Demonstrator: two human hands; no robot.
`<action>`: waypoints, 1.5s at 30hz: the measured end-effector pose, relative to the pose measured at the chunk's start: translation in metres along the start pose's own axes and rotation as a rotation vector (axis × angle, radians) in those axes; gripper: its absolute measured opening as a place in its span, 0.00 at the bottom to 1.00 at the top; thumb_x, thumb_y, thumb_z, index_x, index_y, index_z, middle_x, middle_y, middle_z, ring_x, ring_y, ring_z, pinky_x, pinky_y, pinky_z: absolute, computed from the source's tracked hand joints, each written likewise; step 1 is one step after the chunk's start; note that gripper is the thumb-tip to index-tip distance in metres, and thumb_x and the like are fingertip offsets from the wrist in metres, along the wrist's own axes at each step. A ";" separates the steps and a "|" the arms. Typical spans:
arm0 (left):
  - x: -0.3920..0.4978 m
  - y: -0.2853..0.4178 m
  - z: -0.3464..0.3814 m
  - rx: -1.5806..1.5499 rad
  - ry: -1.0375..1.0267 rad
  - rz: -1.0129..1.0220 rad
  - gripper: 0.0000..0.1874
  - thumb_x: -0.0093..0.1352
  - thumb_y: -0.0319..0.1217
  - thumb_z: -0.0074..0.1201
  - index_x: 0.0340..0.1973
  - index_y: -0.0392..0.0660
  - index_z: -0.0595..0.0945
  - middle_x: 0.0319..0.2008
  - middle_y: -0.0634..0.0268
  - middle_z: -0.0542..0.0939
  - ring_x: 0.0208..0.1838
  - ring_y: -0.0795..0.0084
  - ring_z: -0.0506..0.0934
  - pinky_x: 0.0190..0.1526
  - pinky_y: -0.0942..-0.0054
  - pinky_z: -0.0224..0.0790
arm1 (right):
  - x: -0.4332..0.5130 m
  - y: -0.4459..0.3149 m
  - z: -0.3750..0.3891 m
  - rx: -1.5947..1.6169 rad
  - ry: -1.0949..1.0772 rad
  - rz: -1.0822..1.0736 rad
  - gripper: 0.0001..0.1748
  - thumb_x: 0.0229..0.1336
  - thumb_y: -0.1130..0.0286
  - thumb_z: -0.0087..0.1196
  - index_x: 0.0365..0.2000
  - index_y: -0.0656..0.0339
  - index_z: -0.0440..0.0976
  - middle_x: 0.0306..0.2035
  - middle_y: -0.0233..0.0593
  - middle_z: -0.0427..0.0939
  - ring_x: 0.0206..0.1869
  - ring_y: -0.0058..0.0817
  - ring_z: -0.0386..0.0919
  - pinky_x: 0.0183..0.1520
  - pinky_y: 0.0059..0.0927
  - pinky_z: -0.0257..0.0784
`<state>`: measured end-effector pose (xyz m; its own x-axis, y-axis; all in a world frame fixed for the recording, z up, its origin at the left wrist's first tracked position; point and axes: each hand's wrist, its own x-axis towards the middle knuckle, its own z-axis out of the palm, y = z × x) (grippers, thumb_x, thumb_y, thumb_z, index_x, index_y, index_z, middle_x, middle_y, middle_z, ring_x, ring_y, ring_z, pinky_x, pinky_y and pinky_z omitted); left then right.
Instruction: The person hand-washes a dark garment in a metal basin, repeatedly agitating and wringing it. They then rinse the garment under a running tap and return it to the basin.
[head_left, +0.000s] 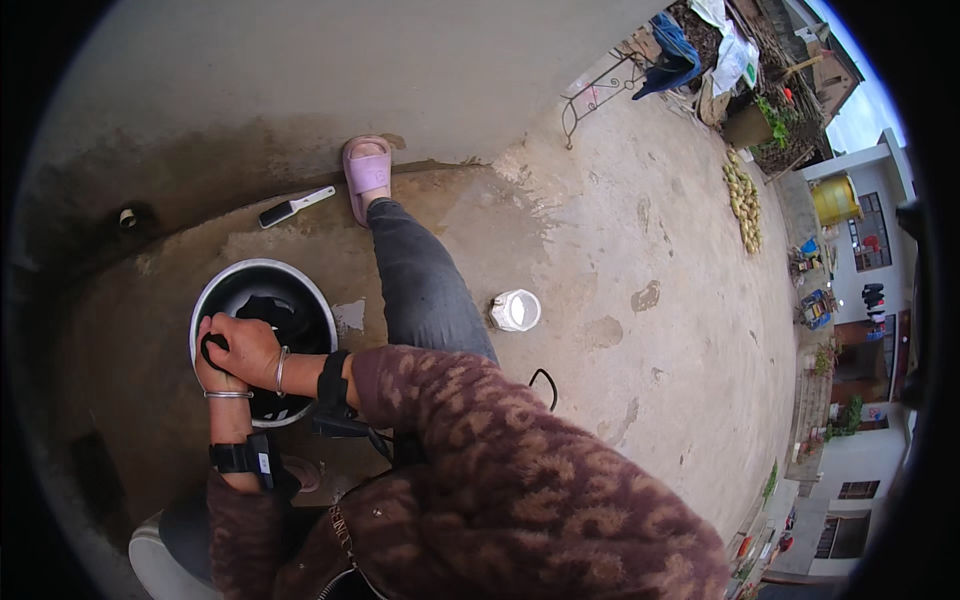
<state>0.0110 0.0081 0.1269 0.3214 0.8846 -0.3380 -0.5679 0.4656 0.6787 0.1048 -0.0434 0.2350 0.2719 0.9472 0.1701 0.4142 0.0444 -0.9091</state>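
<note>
My right hand (246, 351) and my left hand (214, 375) are pressed together over the left side of a round metal basin (327, 304). Between them is a bunched black item (215, 351), seemingly cloth. My right fingers curl over it, while my left hand lies beneath and partly hidden. Dark, shiny wet material (277, 311) fills the basin, and whether it is cloth or liquid is unclear. Above the basin, a brush (296, 206) with a white handle and dark bristles lies on wet concrete. A whitish faceted container (516, 310) with white contents stands right of my leg.
A concrete wall (337, 67) runs along the top, with a pipe opening (127, 218) low at left. My slippered foot (368, 172) rests beside it. A black cable (553, 386) curves near my sleeve. A metal rack (600, 94) and piled produce (742, 202) are farther off.
</note>
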 end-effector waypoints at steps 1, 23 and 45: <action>-0.009 0.007 0.011 -0.015 0.022 0.068 0.15 0.73 0.32 0.43 0.52 0.40 0.75 0.41 0.63 0.79 0.44 0.68 0.78 0.48 0.70 0.71 | -0.004 -0.004 0.001 0.020 -0.201 -0.098 0.09 0.47 0.67 0.59 0.28 0.58 0.71 0.26 0.45 0.78 0.30 0.46 0.78 0.34 0.41 0.74; -0.035 0.053 0.013 0.037 0.583 0.164 0.12 0.68 0.23 0.50 0.47 0.40 0.80 0.46 0.62 0.80 0.49 0.71 0.75 0.55 0.73 0.66 | 0.030 0.045 -0.006 0.641 0.027 0.346 0.10 0.59 0.71 0.59 0.25 0.61 0.71 0.23 0.21 0.72 0.27 0.09 0.65 0.29 0.15 0.63; -0.084 0.205 0.105 -0.268 0.040 0.029 0.18 0.71 0.26 0.45 0.58 0.47 0.70 0.39 0.51 0.80 0.42 0.54 0.79 0.49 0.54 0.73 | 0.007 0.109 -0.022 -0.099 -0.438 0.199 0.30 0.48 0.65 0.59 0.54 0.61 0.70 0.54 0.51 0.73 0.57 0.46 0.70 0.61 0.34 0.63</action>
<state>-0.0526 0.0263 0.3628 0.2753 0.8954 -0.3498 -0.7586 0.4259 0.4931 0.1711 -0.0386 0.1460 -0.0281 0.9796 -0.1989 0.4778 -0.1616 -0.8635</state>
